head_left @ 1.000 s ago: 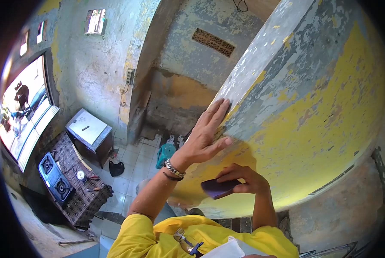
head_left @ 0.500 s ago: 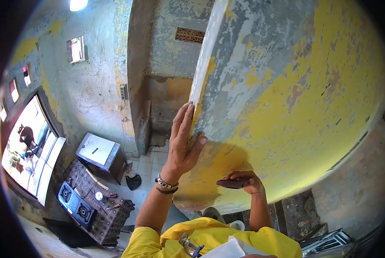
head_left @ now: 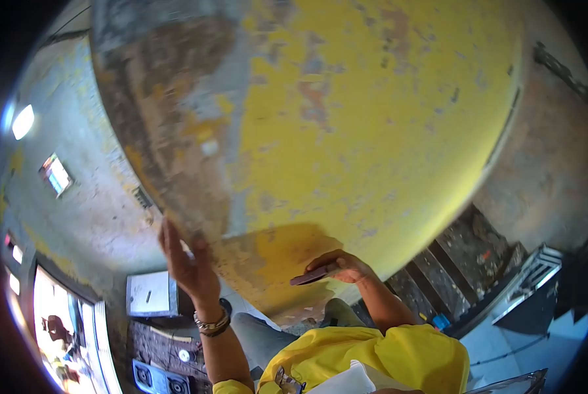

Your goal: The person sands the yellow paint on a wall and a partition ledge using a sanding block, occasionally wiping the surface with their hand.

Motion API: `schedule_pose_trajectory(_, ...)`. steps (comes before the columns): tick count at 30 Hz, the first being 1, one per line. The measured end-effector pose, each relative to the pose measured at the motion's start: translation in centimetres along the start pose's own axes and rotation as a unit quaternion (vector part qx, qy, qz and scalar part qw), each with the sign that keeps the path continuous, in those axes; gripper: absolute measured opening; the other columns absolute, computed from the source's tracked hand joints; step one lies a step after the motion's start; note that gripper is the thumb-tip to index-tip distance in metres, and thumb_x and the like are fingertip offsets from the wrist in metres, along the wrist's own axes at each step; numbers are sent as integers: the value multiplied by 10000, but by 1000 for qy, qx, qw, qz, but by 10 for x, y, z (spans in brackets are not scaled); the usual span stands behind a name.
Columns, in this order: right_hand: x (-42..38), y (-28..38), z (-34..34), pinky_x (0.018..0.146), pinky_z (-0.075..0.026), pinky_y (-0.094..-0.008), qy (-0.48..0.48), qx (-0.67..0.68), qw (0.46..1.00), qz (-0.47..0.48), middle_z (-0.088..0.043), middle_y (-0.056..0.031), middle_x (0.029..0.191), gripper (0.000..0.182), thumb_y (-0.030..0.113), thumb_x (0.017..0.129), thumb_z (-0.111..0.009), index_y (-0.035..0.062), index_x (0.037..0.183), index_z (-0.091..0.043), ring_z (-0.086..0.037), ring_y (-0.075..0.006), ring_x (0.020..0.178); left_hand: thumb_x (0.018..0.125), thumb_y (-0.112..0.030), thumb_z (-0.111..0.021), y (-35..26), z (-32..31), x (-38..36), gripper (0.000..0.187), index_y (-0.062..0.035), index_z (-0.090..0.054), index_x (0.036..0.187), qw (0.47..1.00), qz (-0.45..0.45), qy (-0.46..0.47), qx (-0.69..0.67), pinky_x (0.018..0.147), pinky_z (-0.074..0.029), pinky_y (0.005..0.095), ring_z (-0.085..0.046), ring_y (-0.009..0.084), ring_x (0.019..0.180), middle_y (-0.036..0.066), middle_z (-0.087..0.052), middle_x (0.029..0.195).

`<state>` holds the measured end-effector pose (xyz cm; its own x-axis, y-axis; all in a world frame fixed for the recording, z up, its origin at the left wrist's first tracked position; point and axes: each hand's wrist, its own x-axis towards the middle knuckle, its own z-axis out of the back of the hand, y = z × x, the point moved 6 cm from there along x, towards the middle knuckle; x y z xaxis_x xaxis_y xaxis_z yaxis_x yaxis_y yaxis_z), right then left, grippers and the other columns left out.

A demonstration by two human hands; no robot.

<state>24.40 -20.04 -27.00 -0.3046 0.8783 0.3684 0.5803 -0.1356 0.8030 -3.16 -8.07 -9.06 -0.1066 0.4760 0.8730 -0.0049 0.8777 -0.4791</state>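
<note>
A broad wall with flaking yellow and grey paint fills the middle of the head view. My left hand is up at the wall's left edge, slightly blurred, fingers stretched out and holding nothing. In front of the lower yellow part, my right hand grips a flat, dark red-brown sanding block, fingers over the top and the block sticking out to the left. The shadow of my upper body falls on the wall behind the block.
Lower left, a white-topped cabinet stands near a table with a blue two-burner stove. A bright window opens at far left. Metal frames lean at the right, near dark beams on the floor.
My view has swung right, so the wall's edge now lies further left. My left hand has shifted left and lower along that edge. The right hand still grips the block, now tilted.
</note>
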Motion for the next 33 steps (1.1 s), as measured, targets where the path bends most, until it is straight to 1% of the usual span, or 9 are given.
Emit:
schedule_pose_trajectory(2,-7,-6,-5,1129,-398,-472,-16,50,998,19,-595,-215,1376,754,539,934,-629,-73,1367,-544,-568,-315,1294,965,-104,-660,4,0,3,490,24,-536,1421,999,-20,-12,-46,1124,-359,420,-479,284,1340,180,-528,1439)
schedule_pose_trajectory(4,-12,-11,-10,1112,-423,-549,-70,127,989,19,-549,-195,1427,744,547,947,-603,-12,1427,-500,-548,-307,1309,961,-103,-666,7,3,-1,449,17,-577,1385,998,-10,-46,-46,1107,-383,419,-484,279,1339,177,-533,1430)
schedule_pose_trajectory(5,-18,-17,-8,1107,-426,-571,-107,164,980,27,-536,-186,1443,736,546,952,-595,8,1443,-488,-542,-307,1314,965,-108,-666,10,9,-3,419,5,-602,1363,999,-19,-41,19,1085,-408,416,-495,275,1328,173,-534,1427)
schedule_pose_trajectory(7,-38,-38,11,1115,-387,-649,-160,199,966,31,-487,-127,1504,702,533,960,-568,95,1494,-441,-533,-302,1327,987,-134,-643,16,12,-4,484,20,-514,1428,999,-32,-29,16,1095,-411,424,-495,277,1328,161,-493,1464)
schedule_pose_trajectory(11,-63,-36,13,1124,-389,-632,-244,191,950,52,-534,-140,1439,783,584,945,-587,95,1522,-385,-558,-295,1293,977,-168,-659,22,11,5,615,31,-405,1500,995,47,7,-84,1144,-360,447,-434,294,1390,141,-411,1548)
schedule_pose_trajectory(19,-90,-14,4,1129,-433,-546,-225,157,957,90,-499,-126,1454,878,483,890,-734,66,1542,-319,-537,-265,1313,1002,-299,-646,21,21,10,581,39,-461,1436,998,-32,-9,44,1149,-370,494,-435,329,1401,218,-450,1511)
schedule_pose_trajectory(28,-98,-28,10,1125,-444,-492,-247,165,953,62,-472,-114,1471,963,421,844,-807,20,1550,-287,-517,-244,1325,1020,-368,-599,11,20,13,600,54,-484,1431,990,-13,0,143,1130,-402,496,-474,322,1386,230,-477,1501)
schedule_pose_trajectory(31,-97,-34,13,1124,-448,-490,-251,179,949,68,-480,-117,1470,958,397,835,-818,15,1545,-301,-522,-250,1320,1029,-242,-598,21,26,9,484,2,-489,1433,994,21,-9,103,1165,-385,479,-427,320,1422,220,-449,1517)
schedule_pose_trajectory(33,-96,-35,13,1122,-450,-488,-255,182,947,70,-479,-117,1473,954,391,832,-821,14,1542,-308,-523,-252,1319,1026,-271,-605,23,24,7,517,17,-482,1437,995,23,-11,95,1151,-396,464,-446,316,1408,222,-462,1508)
